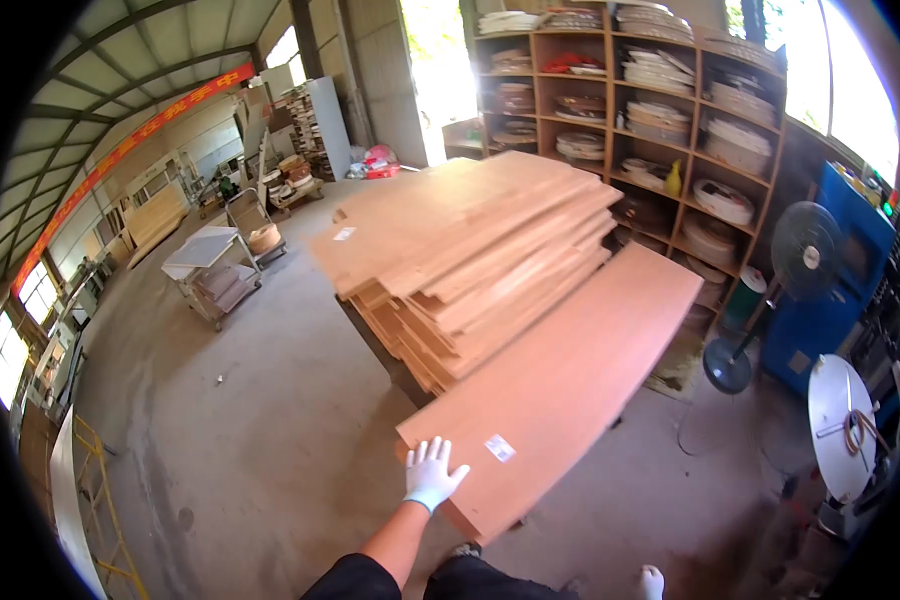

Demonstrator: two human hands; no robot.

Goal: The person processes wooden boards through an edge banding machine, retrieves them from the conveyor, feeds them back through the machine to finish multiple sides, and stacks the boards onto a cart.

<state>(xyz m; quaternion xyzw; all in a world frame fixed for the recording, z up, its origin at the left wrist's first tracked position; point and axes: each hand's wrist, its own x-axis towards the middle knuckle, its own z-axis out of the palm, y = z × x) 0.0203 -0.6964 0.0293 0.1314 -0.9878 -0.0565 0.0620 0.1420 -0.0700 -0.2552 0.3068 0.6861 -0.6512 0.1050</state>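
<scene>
My left hand [432, 478], in a white glove, lies flat with fingers spread on the near left corner of a long reddish-brown wooden board [570, 360]. A small white label [500, 447] is stuck on the board near that hand. The board slants away to the right, beside a stack of wooden boards [500, 225] with uneven edges. Another white label [344, 234] sits on the stack's top sheet. Low at the bottom edge shows my white-gloved right hand [652, 582], apart from the board. Only a small part of it is visible and its fingers are not distinguishable.
A shelf unit [610, 110] full of round rolls stands behind the stack. To the right are a standing fan [808, 250], a blue cabinet [830, 290] and a white disc [842, 425]. A wheeled cart [210, 262] stands at left, with a yellow metal frame [95, 480] nearer.
</scene>
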